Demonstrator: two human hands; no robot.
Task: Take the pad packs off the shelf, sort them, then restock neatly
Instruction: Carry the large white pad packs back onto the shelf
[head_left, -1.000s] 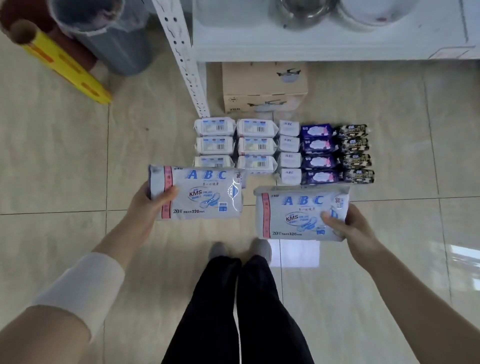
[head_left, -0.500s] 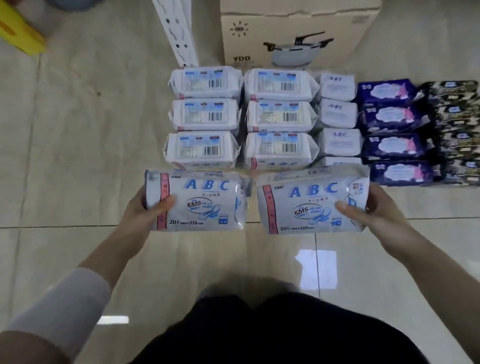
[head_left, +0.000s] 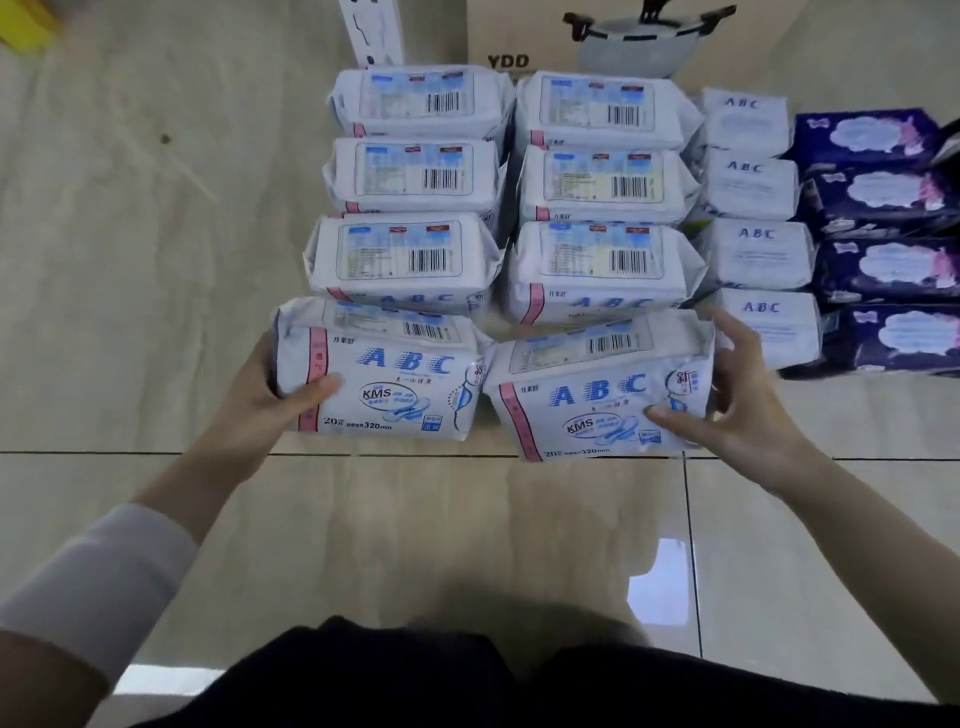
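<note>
Two white ABC pad packs sit at the front of the sorted rows on the floor. My left hand (head_left: 265, 410) grips the left ABC pack (head_left: 384, 384) by its left end, thumb on the front. The right ABC pack (head_left: 597, 395) is tilted, and my right hand (head_left: 743, 415) holds its right end with the thumb on the front and the fingers loosely spread. Behind them lie two columns of the same white packs (head_left: 410, 260), barcodes up. To their right are a column of small white ABC packs (head_left: 758, 254) and one of dark purple packs (head_left: 893, 270).
A cardboard box (head_left: 519, 31) printed with a pot stands behind the rows, beside the white shelf upright (head_left: 371, 31). A yellow object (head_left: 21, 21) shows at the top left corner. Beige floor tiles (head_left: 130, 260) spread to the left, and my dark trousers (head_left: 467, 686) fill the bottom.
Both hands have lowered the two ABC packs forward to the front of the white rows. The view has moved closer to the floor. My right hand's fingers have loosened.
</note>
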